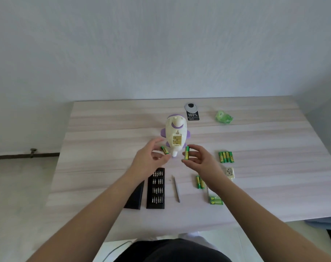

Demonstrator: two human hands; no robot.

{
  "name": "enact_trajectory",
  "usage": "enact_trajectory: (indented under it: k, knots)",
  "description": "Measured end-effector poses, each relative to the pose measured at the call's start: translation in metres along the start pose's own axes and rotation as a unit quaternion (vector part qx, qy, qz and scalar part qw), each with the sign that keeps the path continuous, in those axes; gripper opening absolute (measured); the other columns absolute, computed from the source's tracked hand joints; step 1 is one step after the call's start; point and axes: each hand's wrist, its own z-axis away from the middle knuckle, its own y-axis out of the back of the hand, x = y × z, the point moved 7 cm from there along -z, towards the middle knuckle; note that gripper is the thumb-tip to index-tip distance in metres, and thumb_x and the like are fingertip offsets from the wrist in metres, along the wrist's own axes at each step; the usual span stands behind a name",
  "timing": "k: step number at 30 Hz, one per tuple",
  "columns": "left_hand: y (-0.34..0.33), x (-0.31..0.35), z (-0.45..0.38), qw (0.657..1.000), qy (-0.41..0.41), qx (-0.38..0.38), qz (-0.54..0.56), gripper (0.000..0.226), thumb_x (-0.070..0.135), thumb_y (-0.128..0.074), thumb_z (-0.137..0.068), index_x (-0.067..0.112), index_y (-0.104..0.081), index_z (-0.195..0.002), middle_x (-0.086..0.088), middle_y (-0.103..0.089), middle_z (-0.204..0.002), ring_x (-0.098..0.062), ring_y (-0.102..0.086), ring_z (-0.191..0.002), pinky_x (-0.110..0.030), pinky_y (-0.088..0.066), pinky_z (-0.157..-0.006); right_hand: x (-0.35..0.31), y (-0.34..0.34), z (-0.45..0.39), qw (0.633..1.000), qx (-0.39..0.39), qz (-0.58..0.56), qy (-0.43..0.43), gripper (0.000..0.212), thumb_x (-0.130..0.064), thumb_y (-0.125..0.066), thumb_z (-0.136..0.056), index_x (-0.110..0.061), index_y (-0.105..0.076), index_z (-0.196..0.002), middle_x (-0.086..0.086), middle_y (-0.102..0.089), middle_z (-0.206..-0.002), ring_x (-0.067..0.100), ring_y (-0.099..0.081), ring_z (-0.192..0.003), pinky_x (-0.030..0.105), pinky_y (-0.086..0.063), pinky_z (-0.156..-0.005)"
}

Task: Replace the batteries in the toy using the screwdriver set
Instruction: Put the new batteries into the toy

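Note:
A white and purple toy (175, 129) lies on the table (104, 140) with its open, empty battery compartment (176, 140) facing up. My left hand (150, 159) pinches one green battery (164, 150) just left of the toy's near end. My right hand (198, 159) holds another green battery (186, 153) upright just right of it. The black screwdriver bit tray (155, 188) lies near me, its lid (135, 196) to the left. A slim grey screwdriver (176, 188) lies right of the tray.
Several green batteries (225, 157) lie in a row at right, two more batteries (200, 182) under my right wrist, and a wrapped battery pack (215, 200) nearer. The white compartment cover (230, 173), crumpled green wrapper (223, 117), black tag (193, 116) and cable grommet (190, 106) also sit on the table.

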Motion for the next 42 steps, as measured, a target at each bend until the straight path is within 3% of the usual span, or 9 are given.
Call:
enact_trajectory:
  k: [2, 6, 12, 21, 27, 33, 37, 42]
  knots:
    - [0.006, 0.004, 0.000, 1.000, -0.010, -0.006, -0.004, 0.042, 0.030, -0.071, -0.086, 0.034, -0.053, -0.124, 0.015, -0.064, -0.103, -0.003, -0.069, -0.083, -0.011, -0.048, -0.075, -0.009, -0.008, 0.001, 0.999, -0.011, -0.029, 0.007, 0.048, -0.006, -0.073, -0.082, -0.026, -0.056, -0.123, 0.000, -0.071, -0.111, 0.015, -0.069, -0.098, 0.032, -0.054, -0.091]
    - [0.012, 0.008, -0.003, 0.999, -0.021, -0.024, 0.021, 0.016, 0.033, -0.056, -0.095, 0.030, -0.061, -0.110, 0.004, -0.069, -0.100, -0.011, -0.070, -0.083, -0.029, -0.055, -0.082, -0.020, -0.019, 0.002, 0.998, -0.019, -0.053, 0.010, 0.050, 0.000, -0.070, -0.084, -0.024, -0.055, -0.125, 0.003, -0.071, -0.112, 0.020, -0.069, -0.102, 0.035, -0.052, -0.095]
    - [0.016, 0.012, -0.011, 0.998, 0.006, -0.023, 0.052, 0.030, 0.033, -0.034, -0.104, 0.019, -0.060, -0.102, -0.005, -0.072, -0.089, -0.021, -0.072, -0.078, -0.036, -0.058, -0.078, -0.023, -0.024, 0.000, 0.998, 0.001, -0.067, 0.009, 0.051, 0.005, -0.066, -0.084, -0.024, -0.055, -0.125, 0.002, -0.072, -0.108, 0.020, -0.069, -0.100, 0.037, -0.051, -0.097]
    - [0.005, 0.014, -0.030, 0.999, 0.012, -0.009, 0.031, 0.028, 0.026, -0.041, -0.103, 0.011, -0.065, -0.097, -0.004, -0.072, -0.091, -0.018, -0.071, -0.074, -0.027, -0.056, -0.069, -0.021, -0.014, -0.019, 0.996, -0.021, -0.084, 0.009, 0.053, 0.008, -0.063, -0.085, -0.029, -0.058, -0.122, 0.004, -0.072, -0.108, 0.019, -0.069, -0.096, 0.034, -0.051, -0.094]
    - [-0.007, 0.018, -0.037, 1.000, -0.007, 0.000, -0.016, 0.008, 0.018, -0.058, -0.096, 0.019, -0.065, -0.099, 0.001, -0.072, -0.088, -0.010, -0.069, -0.078, -0.024, -0.054, -0.077, -0.021, 0.000, -0.030, 0.996, -0.016, -0.080, 0.027, 0.049, 0.007, -0.060, -0.088, -0.022, -0.052, -0.127, 0.003, -0.071, -0.109, 0.017, -0.069, -0.101, 0.029, -0.053, -0.091]
    - [-0.014, 0.022, -0.045, 0.999, -0.023, 0.015, -0.039, 0.015, 0.015, -0.068, -0.089, 0.018, -0.066, -0.104, 0.006, -0.070, -0.098, -0.007, -0.069, -0.085, -0.026, -0.054, -0.084, -0.026, 0.013, -0.044, 0.997, 0.024, -0.048, 0.054, 0.022, 0.004, -0.061, -0.088, -0.012, -0.063, -0.103, -0.002, -0.074, -0.101, 0.009, -0.068, -0.099, 0.027, -0.051, -0.092]
    - [-0.018, 0.032, -0.045, 0.999, -0.037, 0.024, -0.014, 0.020, 0.007, -0.067, -0.088, 0.026, -0.064, -0.095, 0.009, -0.070, -0.095, 0.001, -0.068, -0.085, -0.011, -0.048, -0.078, -0.030, 0.016, -0.050, 0.996, 0.017, -0.056, 0.060, 0.015, 0.006, -0.060, -0.088, -0.005, -0.062, -0.098, -0.001, -0.074, -0.099, 0.006, -0.069, -0.095, 0.019, -0.051, -0.084]
    - [-0.022, 0.035, -0.043, 0.998, -0.046, 0.023, 0.021, 0.027, 0.004, -0.069, -0.086, 0.031, -0.064, -0.090, 0.008, -0.069, -0.092, -0.001, -0.069, -0.084, -0.011, -0.048, -0.076, -0.033, 0.016, -0.051, 0.996, -0.002, -0.061, 0.065, 0.016, 0.007, -0.059, -0.087, -0.006, -0.062, -0.096, 0.004, -0.074, -0.101, 0.010, -0.069, -0.096, 0.019, -0.052, -0.082]
